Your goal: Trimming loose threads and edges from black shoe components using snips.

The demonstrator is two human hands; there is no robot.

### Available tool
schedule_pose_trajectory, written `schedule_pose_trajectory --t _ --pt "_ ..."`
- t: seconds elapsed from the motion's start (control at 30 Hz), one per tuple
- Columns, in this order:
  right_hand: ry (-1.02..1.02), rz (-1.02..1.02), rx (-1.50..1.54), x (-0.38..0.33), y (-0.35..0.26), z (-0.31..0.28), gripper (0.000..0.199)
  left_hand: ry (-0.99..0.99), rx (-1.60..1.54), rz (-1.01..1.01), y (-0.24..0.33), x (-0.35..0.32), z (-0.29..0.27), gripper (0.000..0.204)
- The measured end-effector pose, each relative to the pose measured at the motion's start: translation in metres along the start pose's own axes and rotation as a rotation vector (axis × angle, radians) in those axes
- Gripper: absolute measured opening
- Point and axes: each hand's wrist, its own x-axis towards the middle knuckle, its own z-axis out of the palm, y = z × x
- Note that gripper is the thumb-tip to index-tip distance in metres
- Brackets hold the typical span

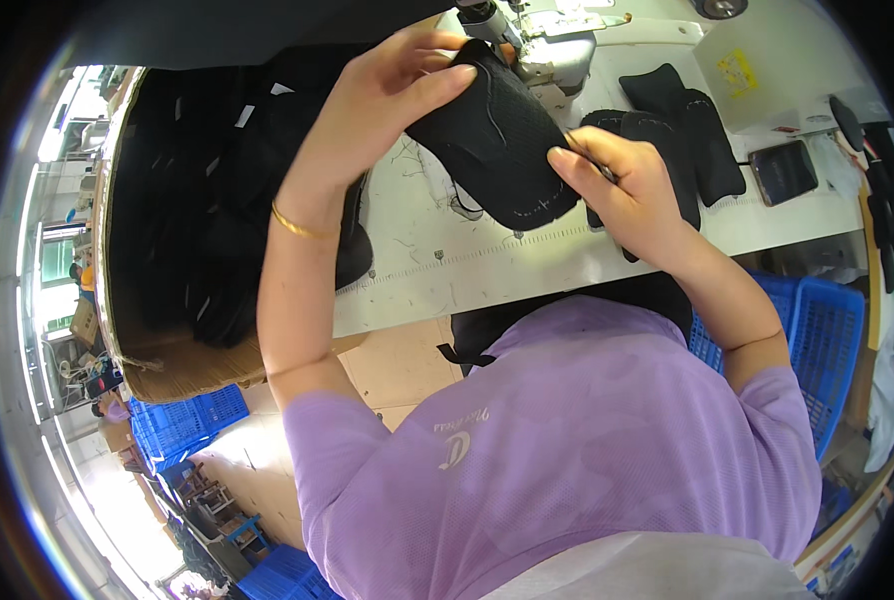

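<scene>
Head view: hands (407, 85) (635, 188) grip black piece (512, 130); carton (192, 380) left, phone (784, 172) right, sewing machine (559, 62) beyond.

Black piece (502, 150): matt cloth, finely textured, thread-stitched
Hand tool (607, 173): dark, metallic-looking
Worktable (487, 255): smooth, pale, faintly glossy top
Machine (563, 62): smooth, shiny casing with bright metal parts
Phone (784, 172): glossy, glass-like face
Bracelet (295, 225): polished, gold-coloured metal
Shirt (607, 430): soft, matt lilac cloth
Carton (192, 378): rough, matt brown cardboard
Crate (832, 340): blue plastic, openwork sides
</scene>
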Motion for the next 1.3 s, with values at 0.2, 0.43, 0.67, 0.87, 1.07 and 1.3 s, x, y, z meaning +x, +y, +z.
schedule_pose_trajectory --t 0.2,0.43,0.67,0.87,1.07,1.3 --pt "0.129 0.014 0.188 0.026 -0.003 0.001 0.035 -0.112 -0.159 -0.145 -0.031 0.048 -0.018 0.026" --pt "0.17 0.047 0.271 0.032 -0.005 0.006 0.038 -0.028 0.061 -0.272 -0.026 0.054 -0.014 0.032" --pt "0.102 0.158 0.249 0.016 -0.018 0.001 0.037 0.594 0.652 0.939 -0.039 0.012 0.008 0.04" --pt "0.045 0.1 0.248 0.011 -0.019 0.001 0.037 0.427 1.15 1.108 -0.045 -0.015 0.03 0.033" --pt "0.111 0.056 0.262 0.029 -0.013 0.008 0.041 0.482 1.186 1.138 -0.056 -0.001 0.021 0.04" --pt "0.179 0.046 0.316 0.04 -0.012 0.013 0.036 0.532 1.249 1.042 -0.053 0.004 0.025 0.046"
